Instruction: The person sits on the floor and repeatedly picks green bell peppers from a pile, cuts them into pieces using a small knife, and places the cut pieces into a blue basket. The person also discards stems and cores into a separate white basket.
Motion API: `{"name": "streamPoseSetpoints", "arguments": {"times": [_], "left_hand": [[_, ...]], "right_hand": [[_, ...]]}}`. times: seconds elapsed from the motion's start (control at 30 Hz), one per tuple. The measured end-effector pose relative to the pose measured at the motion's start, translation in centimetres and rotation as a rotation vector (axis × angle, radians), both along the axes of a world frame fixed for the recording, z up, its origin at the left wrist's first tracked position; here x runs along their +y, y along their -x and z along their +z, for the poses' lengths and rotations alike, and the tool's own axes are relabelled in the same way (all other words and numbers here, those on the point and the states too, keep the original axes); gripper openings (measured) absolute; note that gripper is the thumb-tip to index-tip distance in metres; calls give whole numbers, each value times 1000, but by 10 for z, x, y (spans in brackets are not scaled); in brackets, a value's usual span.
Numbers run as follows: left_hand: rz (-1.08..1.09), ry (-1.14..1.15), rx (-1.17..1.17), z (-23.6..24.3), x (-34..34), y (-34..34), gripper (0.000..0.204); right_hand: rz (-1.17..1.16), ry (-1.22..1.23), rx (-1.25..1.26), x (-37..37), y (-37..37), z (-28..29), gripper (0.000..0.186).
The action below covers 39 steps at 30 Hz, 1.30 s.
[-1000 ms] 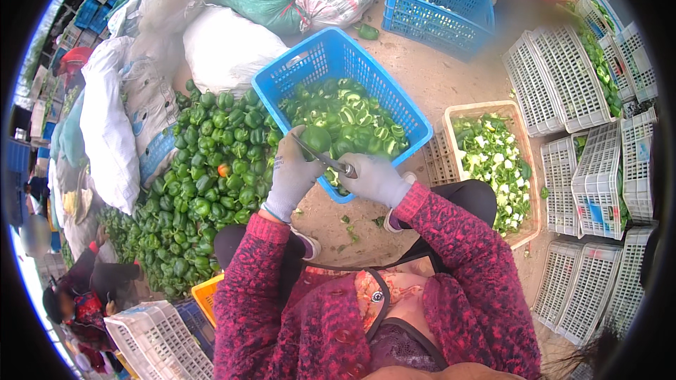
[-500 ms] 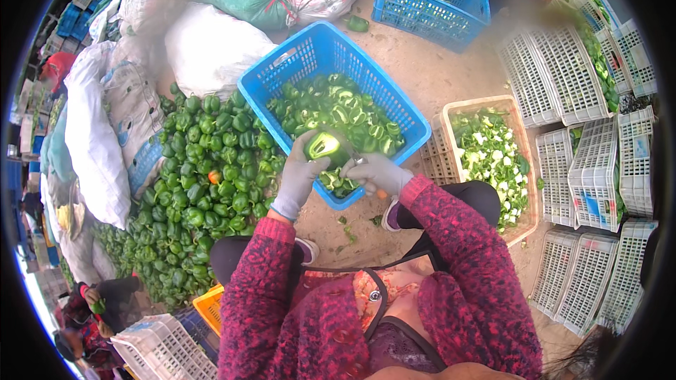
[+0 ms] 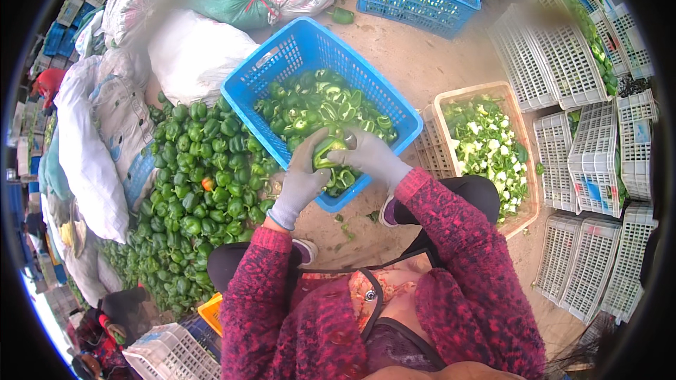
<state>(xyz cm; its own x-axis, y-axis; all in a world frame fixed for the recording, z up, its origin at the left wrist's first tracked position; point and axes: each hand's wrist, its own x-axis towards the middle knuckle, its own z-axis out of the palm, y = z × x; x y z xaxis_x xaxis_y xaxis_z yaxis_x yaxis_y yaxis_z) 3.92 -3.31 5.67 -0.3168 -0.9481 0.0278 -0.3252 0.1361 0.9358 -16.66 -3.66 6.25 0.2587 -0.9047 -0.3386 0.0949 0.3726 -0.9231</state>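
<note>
Dirt ground (image 3: 436,63), blue crate (image 3: 282,56), both hands (image 3: 338,162) gripping green pepper (image 3: 328,149)

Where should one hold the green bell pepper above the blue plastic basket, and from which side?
Hold the green bell pepper by its rounded outer walls, one side each, as the left hand and right hand do now over the blue plastic basket. Its cut opening seems to face up, so side grips probably keep it clear.

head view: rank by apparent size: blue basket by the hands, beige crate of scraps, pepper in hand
1. blue basket
2. beige crate, somewhat smaller, though fisheye bending near the rim makes this unsure
3. green pepper, smallest, held by both hands
</note>
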Motion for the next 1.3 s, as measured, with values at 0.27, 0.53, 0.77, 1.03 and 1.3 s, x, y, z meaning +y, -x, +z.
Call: {"name": "streamPoseSetpoints", "arguments": {"times": [0.27,0.53,0.77,1.03,1.3], "left_hand": [[152,234,-124,-26,17,30,42],[108,-315,249,-38,14,30,43],[247,-456,228,-48,15,35,37],[234,-298,364,-31,22,56,39],[504,-326,619,-36,-23,24,49]], "right_hand": [[97,119,569,0,2,-17,38],[52,-381,-242,-1,22,-15,38],[13,-149,126,-5,22,-22,39],[-131,12,-147,7,14,-5,26],[-662,277,-196,17,139,68,16]]}}
